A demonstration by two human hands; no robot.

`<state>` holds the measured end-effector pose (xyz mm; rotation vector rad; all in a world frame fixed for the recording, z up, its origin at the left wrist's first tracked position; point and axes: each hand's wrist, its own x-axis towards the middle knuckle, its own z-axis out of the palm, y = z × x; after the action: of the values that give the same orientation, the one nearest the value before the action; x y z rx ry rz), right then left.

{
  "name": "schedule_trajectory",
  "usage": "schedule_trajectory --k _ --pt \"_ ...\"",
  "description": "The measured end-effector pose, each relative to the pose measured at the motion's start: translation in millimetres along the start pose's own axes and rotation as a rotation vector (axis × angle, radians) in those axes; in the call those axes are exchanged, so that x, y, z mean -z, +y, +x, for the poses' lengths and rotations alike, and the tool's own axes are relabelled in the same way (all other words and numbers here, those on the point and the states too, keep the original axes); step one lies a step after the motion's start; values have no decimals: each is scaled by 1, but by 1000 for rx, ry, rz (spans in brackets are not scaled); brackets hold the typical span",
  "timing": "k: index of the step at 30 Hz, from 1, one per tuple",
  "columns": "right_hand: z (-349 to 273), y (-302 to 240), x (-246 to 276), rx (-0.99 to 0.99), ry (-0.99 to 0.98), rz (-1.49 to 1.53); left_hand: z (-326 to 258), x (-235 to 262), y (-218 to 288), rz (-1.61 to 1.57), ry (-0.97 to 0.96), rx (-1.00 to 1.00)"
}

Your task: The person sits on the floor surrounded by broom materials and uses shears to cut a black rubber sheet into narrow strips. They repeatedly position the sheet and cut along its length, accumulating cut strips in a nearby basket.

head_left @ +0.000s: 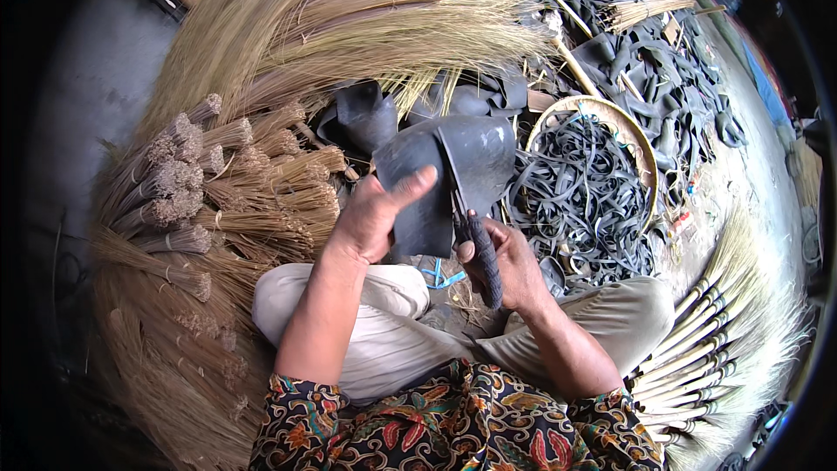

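Even, diffuse daylight fills the scene, with no hard-edged shadows. Soft shade gathers beneath the left hand (370,218) and under the folds of the black rubber sheet (453,166), where surface detail sinks into near-black. The pale straw bundles (384,26) at the top read brightest, without blown-out glare. Focus is sharp at centre. Strong fisheye distortion bends the scene toward the rim, and a dark circular vignette swallows the corners and left edge, where detail softens.

The person wore a dark short-sleeved batik shirt (453,423) patterned with red, orange and green flowers and leaves, over pale cream cloth trousers (384,323). Both forearms were bare, without watch or rings.
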<state>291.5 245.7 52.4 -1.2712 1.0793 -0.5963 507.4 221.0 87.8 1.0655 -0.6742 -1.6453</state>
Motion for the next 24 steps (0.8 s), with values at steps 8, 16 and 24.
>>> schedule_trajectory --k 8,16,24 --pt "4 1 -7 69 -45 166 -1 -10 -4 143 -63 -91" --pt "-2 -4 -2 -22 -44 47 -6 -5 -2 141 -115 -59" --pt "-1 -2 -4 71 28 -3 -6 -4 -2 155 -91 -59"
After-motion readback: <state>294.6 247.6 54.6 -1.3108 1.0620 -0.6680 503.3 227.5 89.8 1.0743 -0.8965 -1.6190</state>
